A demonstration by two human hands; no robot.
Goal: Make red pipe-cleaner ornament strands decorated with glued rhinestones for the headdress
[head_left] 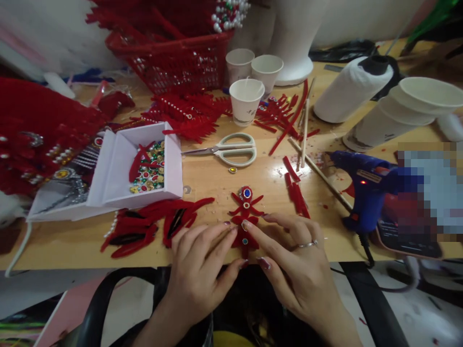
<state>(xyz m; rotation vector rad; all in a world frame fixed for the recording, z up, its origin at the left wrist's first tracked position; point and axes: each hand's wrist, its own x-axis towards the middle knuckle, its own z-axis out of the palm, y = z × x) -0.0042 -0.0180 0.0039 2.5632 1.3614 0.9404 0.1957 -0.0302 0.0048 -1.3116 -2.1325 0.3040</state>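
Observation:
A red velvet ornament (246, 220) lies at the table's front edge, set with a row of jewelled studs, the top one blue with a pale rim. My left hand (204, 267) grips its left side, thumb low and fingertips along the edge. On the other side my right hand (296, 262), with a ring on one finger, holds the ornament too. Its index fingertip presses on a middle stud and partly hides it. Just beyond the ornament lie a loose yellow gem (232, 170) and pale-handled scissors (231, 150).
A white box (173, 168) of beads stands at left, near red velvet pieces (144, 226). A blue glue gun (365, 188) with a lit red light stands at right, beside a phone (408, 241). Paper cups (246, 103), a red basket (173, 58) and white thread cones (347, 91) stand behind.

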